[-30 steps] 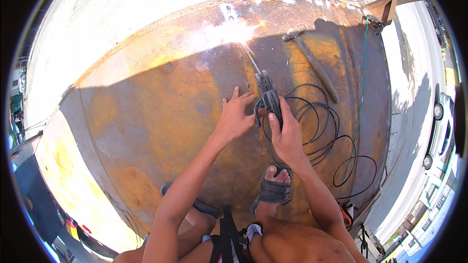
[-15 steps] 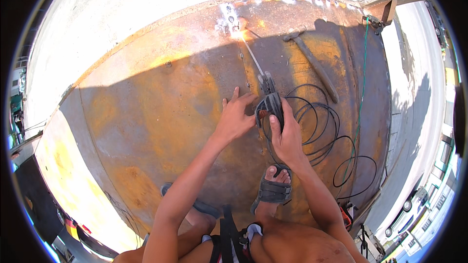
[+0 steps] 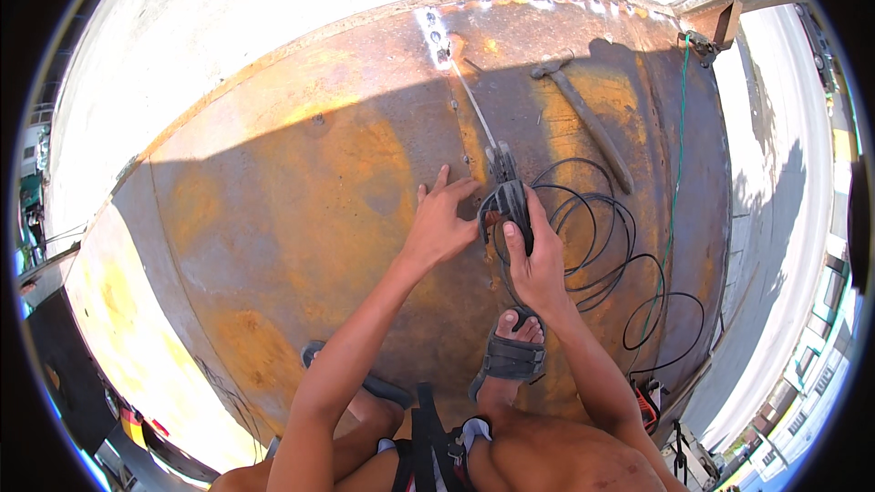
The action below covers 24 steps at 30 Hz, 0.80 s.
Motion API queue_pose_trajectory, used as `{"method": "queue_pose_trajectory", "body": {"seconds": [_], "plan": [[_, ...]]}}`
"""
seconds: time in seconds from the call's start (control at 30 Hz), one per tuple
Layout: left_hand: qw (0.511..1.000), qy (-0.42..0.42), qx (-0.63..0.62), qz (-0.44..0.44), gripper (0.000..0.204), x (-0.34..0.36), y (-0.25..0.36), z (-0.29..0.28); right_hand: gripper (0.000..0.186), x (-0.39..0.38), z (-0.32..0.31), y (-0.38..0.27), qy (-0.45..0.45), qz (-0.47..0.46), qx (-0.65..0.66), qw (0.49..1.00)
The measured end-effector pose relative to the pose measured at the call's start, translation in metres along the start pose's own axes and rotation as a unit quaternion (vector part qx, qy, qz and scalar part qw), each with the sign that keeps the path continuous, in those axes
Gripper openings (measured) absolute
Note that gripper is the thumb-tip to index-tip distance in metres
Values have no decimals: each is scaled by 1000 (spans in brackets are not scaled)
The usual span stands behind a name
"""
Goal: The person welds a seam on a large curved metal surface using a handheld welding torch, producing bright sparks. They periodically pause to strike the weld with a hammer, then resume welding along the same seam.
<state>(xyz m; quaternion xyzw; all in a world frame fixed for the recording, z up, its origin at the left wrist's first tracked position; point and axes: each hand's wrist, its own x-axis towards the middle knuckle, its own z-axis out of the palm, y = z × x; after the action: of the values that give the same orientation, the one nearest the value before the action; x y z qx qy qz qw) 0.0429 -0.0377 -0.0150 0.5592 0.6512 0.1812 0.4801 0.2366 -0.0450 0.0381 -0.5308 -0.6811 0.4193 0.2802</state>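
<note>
On the rusty orange-brown steel plate (image 3: 283,219) lies a dark, white-edged weld bead (image 3: 436,38). The bare left hand (image 3: 442,226), fingers spread, seems propped on the plate, good for balance. The thin grey rod (image 3: 473,102) points at the bead from a black electrode holder (image 3: 511,199) clasped in the right hand (image 3: 538,266); I'd want the rod's angle steady, the looped black cable (image 3: 633,235) slack.

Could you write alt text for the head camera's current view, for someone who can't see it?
A person's right hand grips a black electrode holder, its thin rod pointing at a whitened patch on a rusty metal surface. The left hand is beside the holder, fingers spread. A hammer and looped black cable lie to the right.
</note>
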Motion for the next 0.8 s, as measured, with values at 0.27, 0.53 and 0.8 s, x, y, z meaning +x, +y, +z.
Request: {"method": "queue_pose_trajectory", "body": {"seconds": [0.27,0.53,0.8], "plan": [[1000,-5,-2,-5,65,1,2,-4,58,6,-1,-9,-1,-5,-20,1000],[999,37,-5,21,68,2,-3,1,58,8,2,-7,-2,-7,-29,1000],[999,35,-5,23,66,3,-2,1,58,9,2,-4,-3,-6,-27,1000]]}}
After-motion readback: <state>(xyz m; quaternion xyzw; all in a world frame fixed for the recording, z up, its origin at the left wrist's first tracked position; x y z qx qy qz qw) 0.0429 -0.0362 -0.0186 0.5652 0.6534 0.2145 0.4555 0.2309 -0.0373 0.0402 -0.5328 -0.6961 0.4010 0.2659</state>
